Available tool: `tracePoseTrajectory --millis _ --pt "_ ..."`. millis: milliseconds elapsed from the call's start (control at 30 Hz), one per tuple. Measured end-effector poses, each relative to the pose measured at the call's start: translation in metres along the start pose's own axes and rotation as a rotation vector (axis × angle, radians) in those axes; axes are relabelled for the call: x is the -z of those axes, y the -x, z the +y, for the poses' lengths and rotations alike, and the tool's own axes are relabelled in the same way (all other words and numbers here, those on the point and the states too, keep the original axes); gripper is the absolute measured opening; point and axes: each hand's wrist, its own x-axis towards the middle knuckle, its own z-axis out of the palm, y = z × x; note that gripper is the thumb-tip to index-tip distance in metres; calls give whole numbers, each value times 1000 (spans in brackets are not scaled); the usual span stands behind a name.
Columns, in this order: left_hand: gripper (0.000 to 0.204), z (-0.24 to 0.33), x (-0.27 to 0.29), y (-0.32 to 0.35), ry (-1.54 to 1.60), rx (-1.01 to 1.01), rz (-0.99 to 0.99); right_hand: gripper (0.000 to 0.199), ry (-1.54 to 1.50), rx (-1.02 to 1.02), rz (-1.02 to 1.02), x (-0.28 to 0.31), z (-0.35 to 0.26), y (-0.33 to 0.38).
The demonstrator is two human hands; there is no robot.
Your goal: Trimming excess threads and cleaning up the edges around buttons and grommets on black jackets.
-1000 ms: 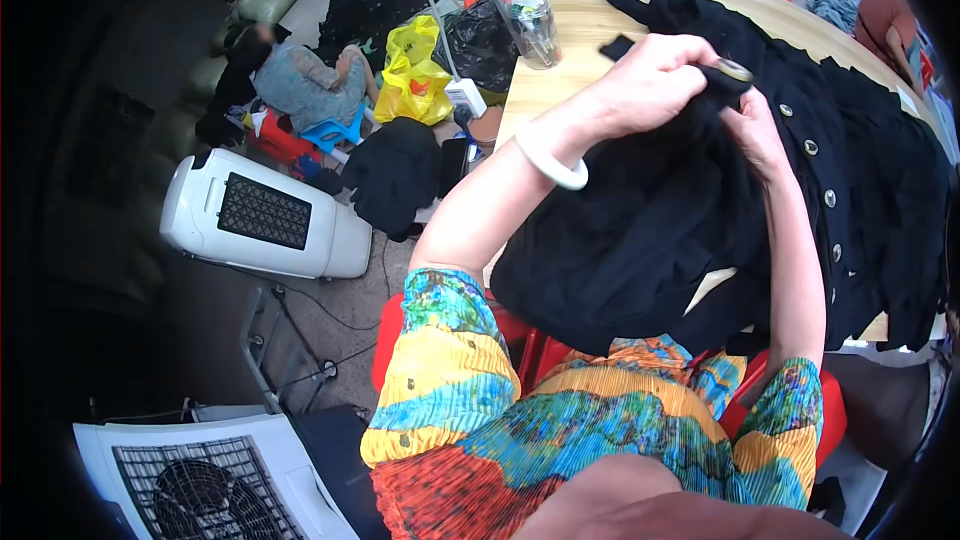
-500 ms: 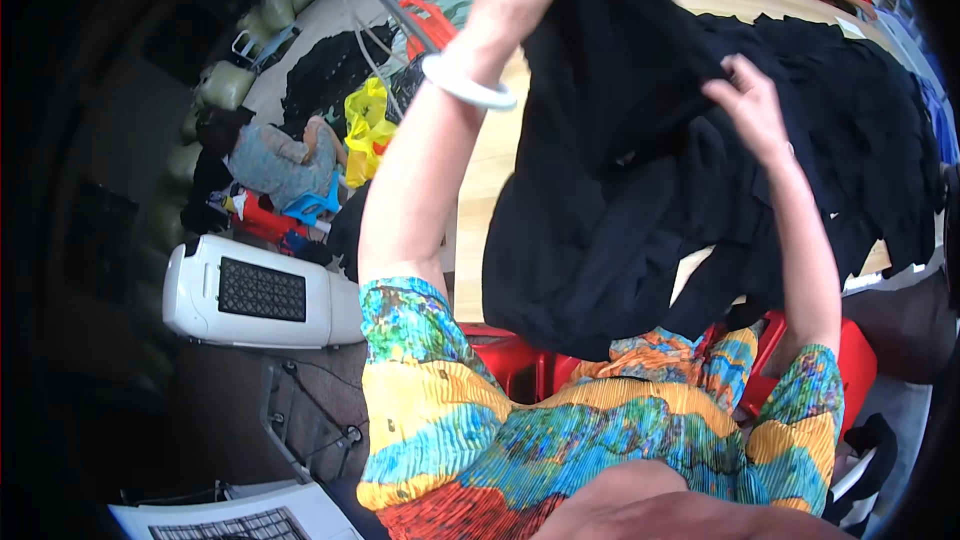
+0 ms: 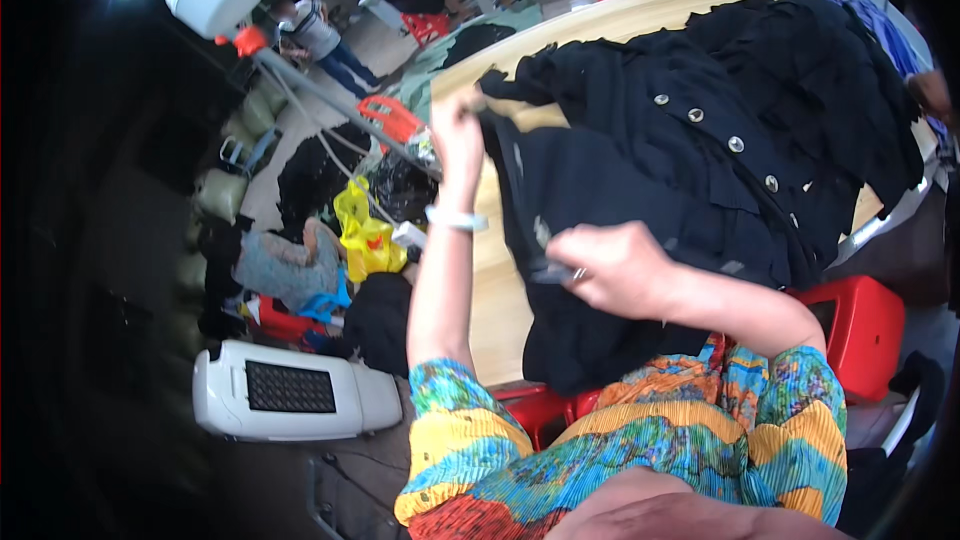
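A black garment [image 3: 640, 170] with a row of shiny round buttons lies spread across the light wooden table [image 3: 497, 325], its near part hanging over the front edge. My left hand [image 3: 458, 135] is closed on the garment's left edge and holds it stretched up and away from me. Close to that edge, over the cloth, my right hand [image 3: 620, 268] is curled around a small grey metallic tool [image 3: 555, 274]. Motion blurs the tool, so its exact kind does not show. Metal buttons or fastenings [image 3: 541, 231] also glint along the held edge.
More black clothing [image 3: 810, 70] is heaped at the table's far right. Red stools [image 3: 862, 335] stand beneath the near edge. At left are a grey pole [image 3: 330, 100], a yellow plastic bag [image 3: 365, 240] and a white appliance [image 3: 300, 392]. Other people [image 3: 318, 40] are in the background.
My left hand has come down from high above the table, and the lifted garment now lies flatter, buttons showing. My right hand has moved left and nearer; the grey tool now shows in it.
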Motion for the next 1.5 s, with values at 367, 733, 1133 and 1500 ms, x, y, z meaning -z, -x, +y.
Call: tracePoseTrajectory --millis 367,733,1133,1500 --pt "12 26 42 118 1288 959 -348 18 -461 -377 154 10 34 4" --pt "15 123 36 136 1756 969 -713 44 -954 -545 -122 11 35 42" --pt "29 120 48 146 1349 1191 -453 19 -779 -701 187 1 41 55" --pt "27 127 75 162 1355 1167 -308 19 -521 -613 124 -9 33 58"
